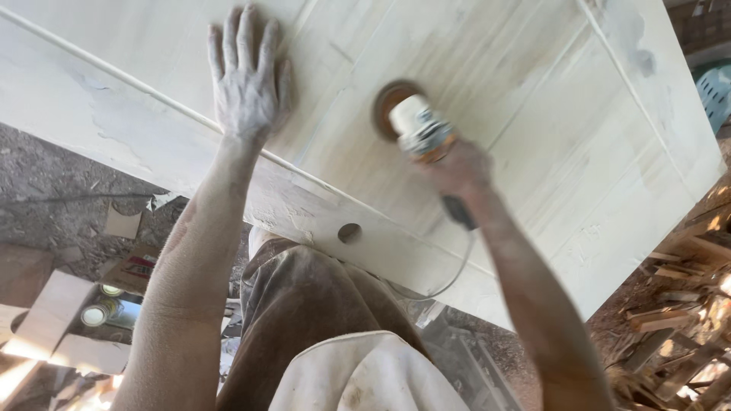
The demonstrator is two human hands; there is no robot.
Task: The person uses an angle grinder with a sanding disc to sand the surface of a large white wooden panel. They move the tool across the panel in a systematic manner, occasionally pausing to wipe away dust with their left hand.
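Closest to the camera, a dust-covered brown apron [304, 304] and pale cloth fill the bottom of the view, with both bare arms reaching away over them. Beyond, a large pale wooden panel [548, 152] lies tilted across the scene, its near edge pierced by a round hole [349, 232]. On the panel's middle, the right hand [461, 169] is wrapped tight around the body of a small power sander [417, 128], whose brown disc is pressed flat against the wood; a thin cord [455, 274] hangs from the handle. Farther up and to the left, the left hand [247, 76] rests palm-down on the panel, fingers straight and slightly spread. Below left, tins [94, 314] and board scraps lie on the dirt floor.
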